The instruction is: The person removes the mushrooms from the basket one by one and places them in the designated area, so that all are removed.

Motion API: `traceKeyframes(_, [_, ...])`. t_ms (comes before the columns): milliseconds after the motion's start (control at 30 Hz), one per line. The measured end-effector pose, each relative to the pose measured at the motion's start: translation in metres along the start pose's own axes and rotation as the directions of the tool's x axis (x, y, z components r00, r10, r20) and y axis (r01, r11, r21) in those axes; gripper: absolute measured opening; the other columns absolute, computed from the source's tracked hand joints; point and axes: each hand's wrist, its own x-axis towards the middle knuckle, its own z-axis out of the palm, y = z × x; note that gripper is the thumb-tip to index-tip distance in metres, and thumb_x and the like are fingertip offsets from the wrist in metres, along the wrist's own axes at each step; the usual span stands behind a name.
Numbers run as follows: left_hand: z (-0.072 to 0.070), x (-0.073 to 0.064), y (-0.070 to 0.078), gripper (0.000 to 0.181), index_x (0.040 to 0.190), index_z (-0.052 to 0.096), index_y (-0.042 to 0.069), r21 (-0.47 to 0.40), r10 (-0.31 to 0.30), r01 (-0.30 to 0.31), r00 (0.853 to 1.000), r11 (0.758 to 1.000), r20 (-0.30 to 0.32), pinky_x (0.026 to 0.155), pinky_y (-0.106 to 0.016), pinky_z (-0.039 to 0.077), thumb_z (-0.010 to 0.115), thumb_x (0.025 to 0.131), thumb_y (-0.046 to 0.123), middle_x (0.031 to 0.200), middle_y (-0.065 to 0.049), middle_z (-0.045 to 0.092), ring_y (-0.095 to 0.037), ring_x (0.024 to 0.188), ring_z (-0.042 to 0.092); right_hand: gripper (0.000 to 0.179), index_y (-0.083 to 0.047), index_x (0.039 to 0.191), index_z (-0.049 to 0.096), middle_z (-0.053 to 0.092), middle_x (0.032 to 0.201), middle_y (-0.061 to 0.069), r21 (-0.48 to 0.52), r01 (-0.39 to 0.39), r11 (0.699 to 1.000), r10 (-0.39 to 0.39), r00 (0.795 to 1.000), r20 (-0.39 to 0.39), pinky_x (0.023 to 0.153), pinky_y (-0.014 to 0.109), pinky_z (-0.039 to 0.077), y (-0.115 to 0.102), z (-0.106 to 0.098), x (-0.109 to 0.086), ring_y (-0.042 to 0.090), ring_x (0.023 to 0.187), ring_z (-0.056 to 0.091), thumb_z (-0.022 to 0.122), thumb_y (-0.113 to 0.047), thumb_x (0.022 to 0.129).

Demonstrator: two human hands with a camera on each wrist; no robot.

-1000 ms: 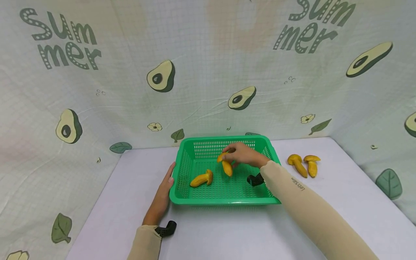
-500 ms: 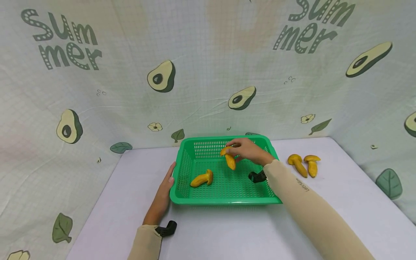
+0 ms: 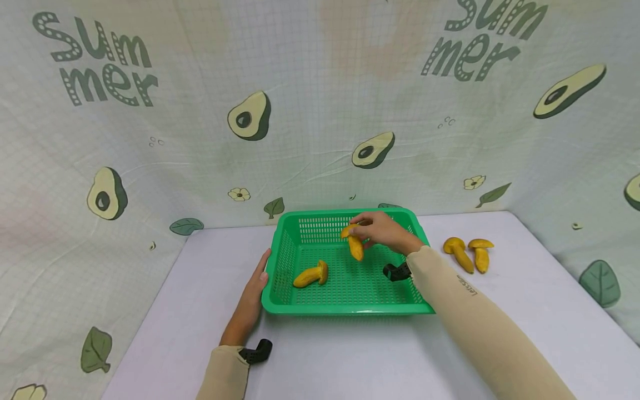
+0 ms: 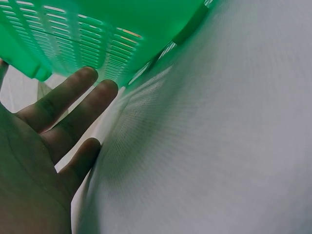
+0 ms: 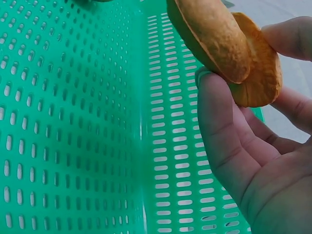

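My right hand [image 3: 384,230] pinches a yellow-brown mushroom [image 3: 356,248] by its cap, over the back part of a green plastic basket [image 3: 345,309]. In the right wrist view the thumb [image 5: 214,105] and fingers hold the mushroom cap [image 5: 263,73], its stem pointing away. Another mushroom [image 3: 311,275] lies on the basket floor, left of the held one. At the basket's left side rests my left hand [image 3: 250,297]. The left wrist view shows its fingers [image 4: 80,114] extended and spread by the slotted wall [image 4: 87,41]; part of the thumb is hidden there.
Two more mushrooms, one slanted [image 3: 458,254] and one upright to the view [image 3: 481,255], lie on the white table [image 3: 340,361] right of the basket. Behind the table hangs a printed cloth [image 3: 310,111] with avocados and lettering.
During the first half second my right hand rose a little and shifted right with the mushroom. Since then it has stayed almost still, and my left hand has kept its place.
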Motion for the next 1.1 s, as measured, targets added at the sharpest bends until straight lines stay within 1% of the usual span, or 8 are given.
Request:
traceKeyframes(167, [0.001,0.000,0.000,0.053,0.162,0.017,0.031,-0.002,0.003,-0.003,1.000,1.000,0.002,0.117,-0.060,0.006,0.024,0.110,0.039,0.165,0.007,0.016,-0.019,0.151,0.009,0.049,0.001,0.139,0.054,0.062,0.123,0.017,-0.001,0.007,1.000,-0.007,1.000,-0.011,0.087,0.056,0.053,0.001,-0.001,-0.001,0.030,0.097,0.064,0.064,-0.028,0.100])
traceKeyframes(267, [0.001,0.000,0.000,0.053,0.162,0.017,0.030,-0.003,0.009,-0.009,1.000,1.000,0.003,0.117,-0.060,0.006,0.025,0.110,0.037,0.165,0.006,0.016,-0.020,0.151,0.009,0.049,0.000,0.139,0.055,0.063,0.122,0.016,0.006,0.007,1.000,-0.007,1.000,-0.016,0.084,0.052,0.056,0.000,-0.002,-0.001,0.030,0.097,0.064,0.064,-0.028,0.099])
traceKeyframes(433, [0.000,-0.001,-0.001,0.053,0.162,0.017,0.030,-0.011,0.009,-0.009,1.000,1.000,0.006,0.117,-0.060,0.005,0.025,0.110,0.035,0.165,0.006,0.015,-0.020,0.151,0.009,0.049,0.001,0.140,0.054,0.063,0.123,0.016,0.008,0.008,1.000,-0.008,1.000,-0.015,0.080,0.045,0.058,-0.003,-0.004,-0.004,0.030,0.097,0.066,0.062,-0.027,0.100])
traceKeyframes(600, [0.000,-0.001,-0.001,0.053,0.162,0.016,0.030,-0.006,0.014,-0.014,1.000,1.000,0.003,0.118,-0.059,0.006,0.025,0.110,0.035,0.165,0.006,0.015,-0.019,0.150,0.010,0.048,0.000,0.139,0.054,0.062,0.124,0.018,0.014,0.018,1.000,-0.018,0.999,-0.034,0.080,0.048,0.057,-0.008,-0.007,-0.008,0.031,0.097,0.065,0.061,-0.027,0.100])
traceKeyframes(800, [-0.001,0.000,-0.001,0.052,0.162,0.016,0.032,-0.008,0.015,-0.015,1.000,1.000,0.006,0.117,-0.060,0.005,0.024,0.110,0.034,0.165,0.005,0.015,-0.020,0.151,0.009,0.044,-0.002,0.136,0.055,0.060,0.122,0.019,0.032,0.031,0.999,-0.028,0.997,-0.071,0.079,0.045,0.058,-0.017,-0.013,-0.014,0.033,0.100,0.063,0.062,-0.026,0.101])
traceKeyframes(1000, [0.001,-0.001,-0.001,0.054,0.163,0.015,0.025,-0.018,0.014,-0.014,1.000,1.000,0.005,0.117,-0.059,0.006,0.023,0.110,0.036,0.165,0.006,0.015,-0.020,0.151,0.010,0.048,-0.001,0.140,0.053,0.059,0.124,0.020,0.066,0.035,0.997,-0.029,0.995,-0.094,0.080,0.045,0.058,-0.018,-0.021,-0.023,0.033,0.104,0.063,0.063,-0.027,0.100])
traceKeyframes(1100, [0.001,-0.001,-0.001,0.054,0.163,0.016,0.026,-0.020,0.018,-0.018,1.000,1.000,-0.001,0.117,-0.058,0.007,0.023,0.110,0.035,0.165,0.006,0.016,-0.020,0.151,0.010,0.049,-0.002,0.139,0.053,0.059,0.124,0.019,0.059,0.044,0.997,-0.037,0.993,-0.109,0.081,0.046,0.057,-0.020,-0.025,-0.029,0.033,0.105,0.063,0.063,-0.029,0.101])
